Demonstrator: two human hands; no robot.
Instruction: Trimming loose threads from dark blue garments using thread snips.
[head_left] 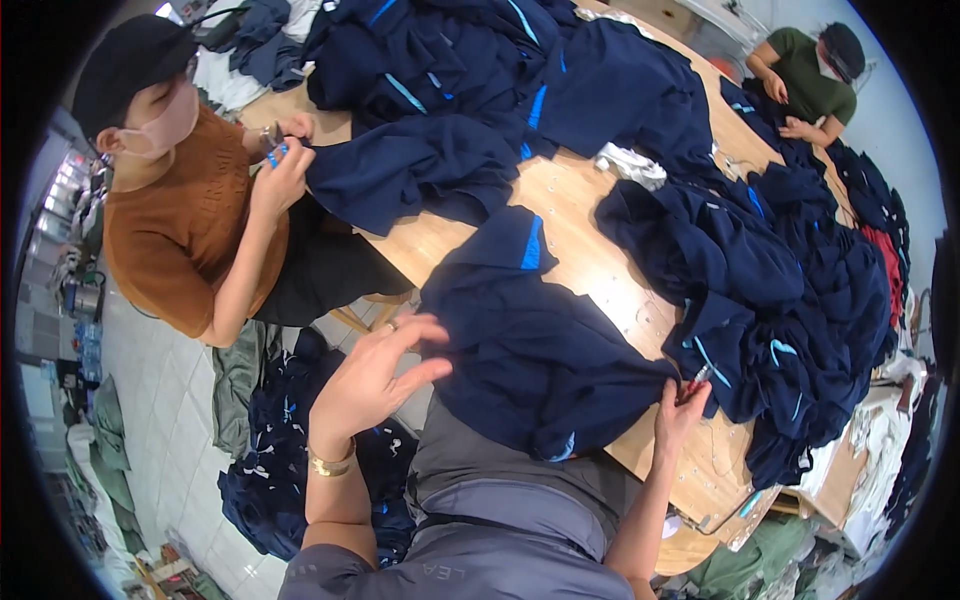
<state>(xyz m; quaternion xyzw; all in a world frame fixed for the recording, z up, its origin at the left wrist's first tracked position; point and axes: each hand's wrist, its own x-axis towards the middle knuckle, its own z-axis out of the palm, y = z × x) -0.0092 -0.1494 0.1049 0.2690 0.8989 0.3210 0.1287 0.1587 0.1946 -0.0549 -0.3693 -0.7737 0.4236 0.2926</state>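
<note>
1. Garment (545,345) seems mid-work; what is done or left, I cannot tell; a heap (800,290) lies beyond
2. It is navy, rumpled, bright blue at one corner, draped over the table (590,250) edge
3. Left hand (372,378): fingers spread, holding nothing
4. Right hand (682,408): fingers narrow, gripping a small tool (702,374) at the garment's corner

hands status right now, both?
Left hand: open, beside the navy garment; contact unclear.
Right hand: closed, holding a small red-and-silver tool at the garment's right edge.
</note>
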